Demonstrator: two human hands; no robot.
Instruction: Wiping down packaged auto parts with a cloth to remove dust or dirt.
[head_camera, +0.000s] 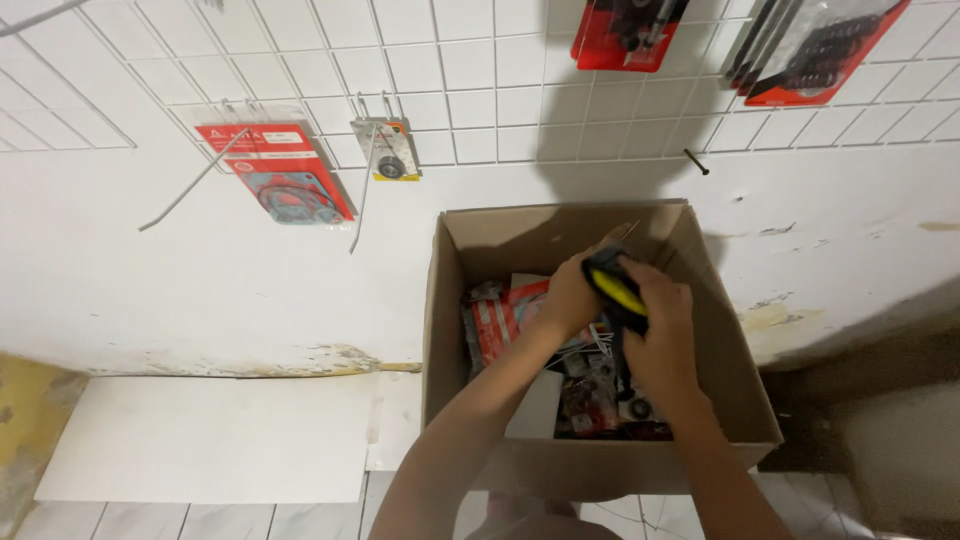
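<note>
Over the open cardboard box (700, 330), the left hand (568, 298) and right hand (662, 318) both close around a black-and-yellow tool (615, 285), above red packaged parts (500, 320).

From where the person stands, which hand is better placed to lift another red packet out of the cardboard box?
Probably the left hand: it sits directly over the red packets in the cardboard box, while the right hand grips the black-and-yellow tool.

One head cam, looks down and fwd, close over cardboard box (452, 330) by white wall (250, 270).
</note>
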